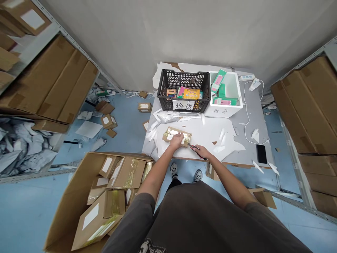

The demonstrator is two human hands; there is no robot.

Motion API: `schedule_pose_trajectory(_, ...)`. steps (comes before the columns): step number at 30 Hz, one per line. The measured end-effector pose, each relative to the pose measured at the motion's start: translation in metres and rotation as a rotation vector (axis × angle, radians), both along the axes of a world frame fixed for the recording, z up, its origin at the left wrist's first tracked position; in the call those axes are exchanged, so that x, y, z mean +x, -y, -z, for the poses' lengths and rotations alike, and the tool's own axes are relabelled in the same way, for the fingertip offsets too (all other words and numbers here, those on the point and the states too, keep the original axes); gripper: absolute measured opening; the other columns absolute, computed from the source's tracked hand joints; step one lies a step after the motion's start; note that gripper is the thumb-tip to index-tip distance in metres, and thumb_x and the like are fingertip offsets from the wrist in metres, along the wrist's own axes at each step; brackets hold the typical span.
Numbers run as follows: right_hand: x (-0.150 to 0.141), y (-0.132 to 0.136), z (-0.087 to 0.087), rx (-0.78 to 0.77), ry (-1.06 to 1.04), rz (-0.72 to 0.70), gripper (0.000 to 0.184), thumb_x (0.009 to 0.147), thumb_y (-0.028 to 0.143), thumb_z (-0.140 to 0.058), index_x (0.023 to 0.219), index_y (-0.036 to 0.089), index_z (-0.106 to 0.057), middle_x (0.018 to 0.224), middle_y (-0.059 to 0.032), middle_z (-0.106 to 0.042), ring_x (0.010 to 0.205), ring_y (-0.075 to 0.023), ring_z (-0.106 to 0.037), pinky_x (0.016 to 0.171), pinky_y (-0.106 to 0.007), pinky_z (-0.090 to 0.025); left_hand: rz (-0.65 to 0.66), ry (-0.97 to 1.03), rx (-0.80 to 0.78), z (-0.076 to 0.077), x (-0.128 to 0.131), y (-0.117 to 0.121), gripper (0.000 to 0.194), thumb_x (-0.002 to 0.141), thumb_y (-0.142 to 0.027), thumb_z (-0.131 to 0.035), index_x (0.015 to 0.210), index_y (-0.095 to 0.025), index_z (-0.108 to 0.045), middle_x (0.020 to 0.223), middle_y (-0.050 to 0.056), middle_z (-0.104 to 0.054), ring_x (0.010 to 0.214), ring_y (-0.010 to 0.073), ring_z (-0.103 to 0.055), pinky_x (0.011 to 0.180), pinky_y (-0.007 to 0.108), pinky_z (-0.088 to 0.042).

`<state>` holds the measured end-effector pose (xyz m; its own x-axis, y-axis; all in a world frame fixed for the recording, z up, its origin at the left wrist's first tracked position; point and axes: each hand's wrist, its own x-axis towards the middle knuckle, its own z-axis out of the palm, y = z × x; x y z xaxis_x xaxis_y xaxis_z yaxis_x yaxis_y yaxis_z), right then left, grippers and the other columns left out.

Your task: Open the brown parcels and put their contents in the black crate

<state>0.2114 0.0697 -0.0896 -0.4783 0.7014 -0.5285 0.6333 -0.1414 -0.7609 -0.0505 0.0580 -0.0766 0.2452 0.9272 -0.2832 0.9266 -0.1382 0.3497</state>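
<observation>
- Left hand [177, 140] hides part of the shiny-taped brown box [171, 133]; finger spread, can't tell.
- By the worktop's [254, 121] near edge, right hand [202, 151] grips a red-and-black tool [194, 147].

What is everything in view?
table: 1, grey, centre
parcel: 1, brown, table
tool: 1, red/black, right hand
crate: 1, black, table
bin: 1, white, table
packs: several, mixed, crate, bin
scraps: many, white, table
phone: 1, black, table
socket: 1, white, table
carton: 1, brown, left
boxes: many, brown, carton, floor, shelves
shelves: 2, grey, sides
floor: 1, blue, below
wall: 1, grey, behind
shoes: 2, grey, floor
left hand: 1, on parcel
right hand: 1, on tool
</observation>
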Motion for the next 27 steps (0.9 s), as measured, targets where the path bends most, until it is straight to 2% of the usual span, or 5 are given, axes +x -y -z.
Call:
schedule_pose_trajectory(3,0.015,0.004,-0.007,0.006,0.02,0.025,0.032,0.093,0.059,-0.062,0.092,0.027,-0.066,0.057,0.0063,-0.06,0.05,-0.0181,-0.057,0.058,-0.028,-0.046,-0.02,0.05,-0.008,-0.005,-0.002,0.0,0.095,0.076,-0.03,-0.09,0.157,-0.021,-0.042,0.162,0.019,-0.05,0.155,0.0354,-0.044,0.121,0.043,-0.043)
schedule_pose_trajectory(8,0.03,0.002,-0.023,0.034,0.04,0.201,0.037,0.095,0.065,-0.057,0.099,0.029,-0.065,0.057,0.0069,-0.061,0.047,-0.0189,-0.058,0.054,-0.028,-0.045,-0.094,0.025,0.028,-0.013,-0.004,-0.013,0.053,0.095,-0.032,-0.07,0.146,-0.026,-0.06,0.143,0.013,-0.066,0.136,0.0316,-0.057,0.115,0.044,-0.046)
schedule_pose_trajectory(13,0.022,-0.002,-0.026,0.066,0.018,0.279,0.049,0.103,0.067,-0.035,0.095,0.029,-0.065,0.064,0.0043,-0.063,0.054,-0.0195,-0.063,0.061,-0.031,-0.051,-0.021,-0.109,0.054,-0.006,0.005,-0.031,0.062,0.084,-0.024,-0.077,0.143,-0.029,-0.062,0.154,0.012,-0.058,0.148,0.036,-0.045,0.121,0.054,-0.037)
schedule_pose_trajectory(19,0.012,-0.002,-0.015,0.257,0.161,0.134,0.032,0.098,0.056,-0.056,0.114,0.031,-0.069,0.085,0.0009,-0.07,0.079,-0.023,-0.068,0.073,-0.032,-0.05,0.019,-0.074,0.063,0.014,0.003,-0.026,0.065,0.097,-0.023,-0.059,0.16,-0.023,-0.047,0.167,0.02,-0.045,0.159,0.0389,-0.034,0.128,0.062,-0.026)
schedule_pose_trajectory(27,0.009,-0.017,-0.012,0.427,0.237,-0.118,0.024,0.101,0.042,-0.065,0.122,0.031,-0.069,0.109,-0.0064,-0.075,0.105,-0.0286,-0.064,0.083,-0.033,-0.046,-0.063,-0.022,0.127,0.04,0.001,-0.007,0.056,0.101,-0.03,-0.057,0.156,-0.025,-0.053,0.169,0.016,-0.044,0.161,0.0341,-0.033,0.13,0.059,-0.026)
